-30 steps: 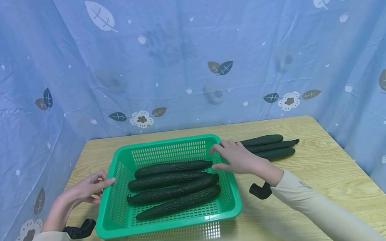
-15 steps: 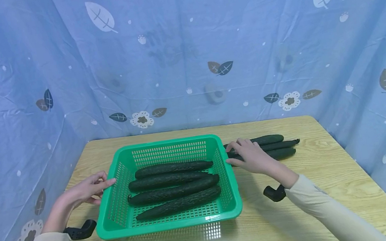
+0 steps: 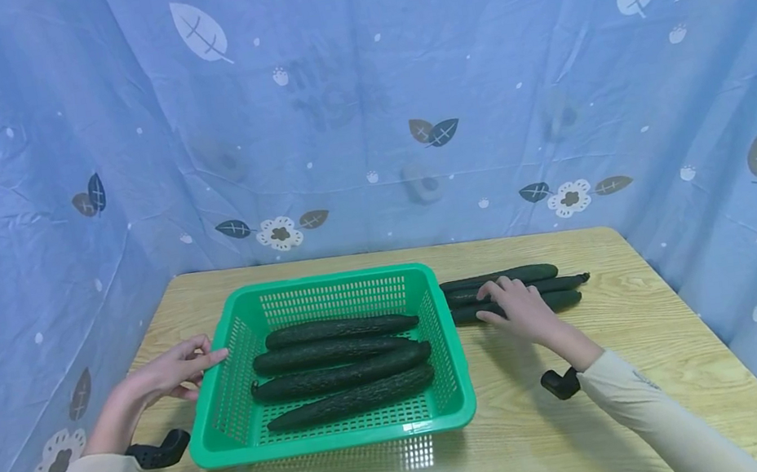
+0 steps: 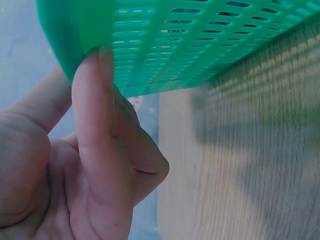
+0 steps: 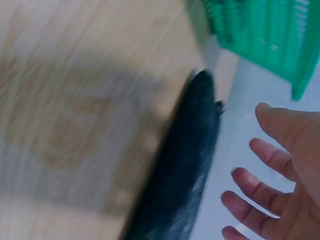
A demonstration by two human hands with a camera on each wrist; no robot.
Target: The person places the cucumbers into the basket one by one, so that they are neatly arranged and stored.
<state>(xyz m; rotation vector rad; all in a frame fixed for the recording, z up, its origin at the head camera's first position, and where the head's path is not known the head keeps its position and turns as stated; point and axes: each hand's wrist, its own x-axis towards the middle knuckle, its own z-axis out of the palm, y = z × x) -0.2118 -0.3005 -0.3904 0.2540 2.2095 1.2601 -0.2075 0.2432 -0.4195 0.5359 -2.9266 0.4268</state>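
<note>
The left grip [image 3: 166, 373] pinches the left rim of the basket [image 3: 337, 441], one digit laid over the edge; the left wrist view shows a finger pressed to the green plastic just under the lip. The right grip [image 3: 520, 312] is released and carries nothing: its fingers, in the right wrist view, are spread and gently bent, apart from the cucumber [image 5: 175, 165] seen beside them. In the head view it hangs over the three loose cucumbers [image 3: 561, 300]; whether a fingertip touches one there cannot be told. The basket stands on the counter [image 3: 665, 356], and on its floor lie four cucumbers [image 3: 330, 352], roughly crosswise in a row from far side to near, the nearest slanting a little. The three loose ones lie side by side on the counter, just to the right of the basket, their left ends close to its wall. Judged by how things lie, the work looks like gathering cucumbers into the basket, and it seems a little past halfway: four are already inside, three are left out, and none is in hand. The left grip probably serves only to steady the basket.
</note>
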